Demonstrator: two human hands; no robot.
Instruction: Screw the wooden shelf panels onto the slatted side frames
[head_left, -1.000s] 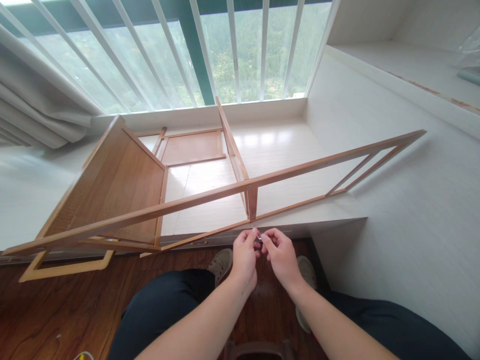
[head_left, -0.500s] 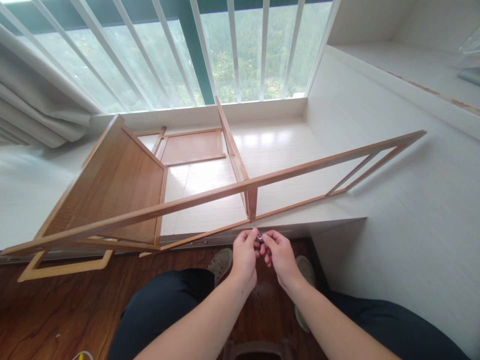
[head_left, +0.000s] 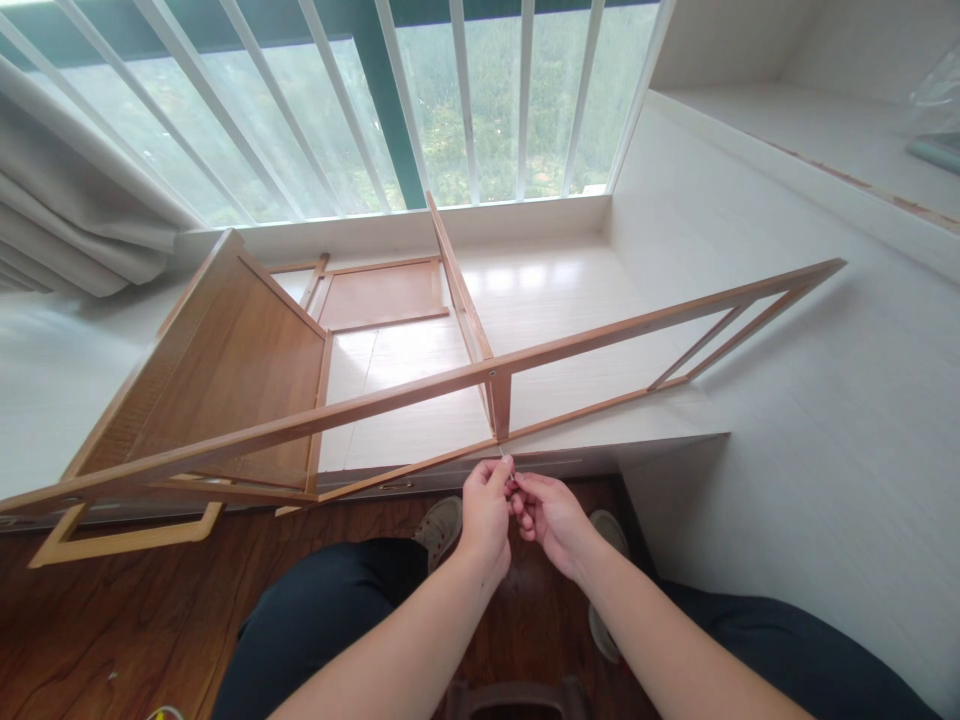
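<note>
1. Left hand [head_left: 486, 510]: we see it nearly closed, thumb and forefinger pinching a slim metal tool [head_left: 503, 452], the remaining fingers folded beneath.
2. Right hand [head_left: 553, 515]: we find its thumb and forefinger brought together on the near end of the same tool, the other fingers loosely curled; the grip itself is largely covered by the fingertips.
3. Metal tool: we locate it between the two hands, its exposed shaft pointing up to the lower rail [head_left: 420, 467] of the wooden frame [head_left: 390, 400], at the foot of the upright crosspiece [head_left: 500, 405]. The contact at the tip is too small for us to tell.
4. Surroundings: we note the frame standing along the front of the white window ledge [head_left: 577, 285], with a wooden panel [head_left: 240, 370] leaning to the left behind its upper rail.
5. Compared with half a second earlier: we observe the right fingertips closer to the left hand and the right hand turned; the tool's pale bend, then visible between the hands, is now mostly hidden. The left hand keeps its pinch, and the frame stands as before.
</note>
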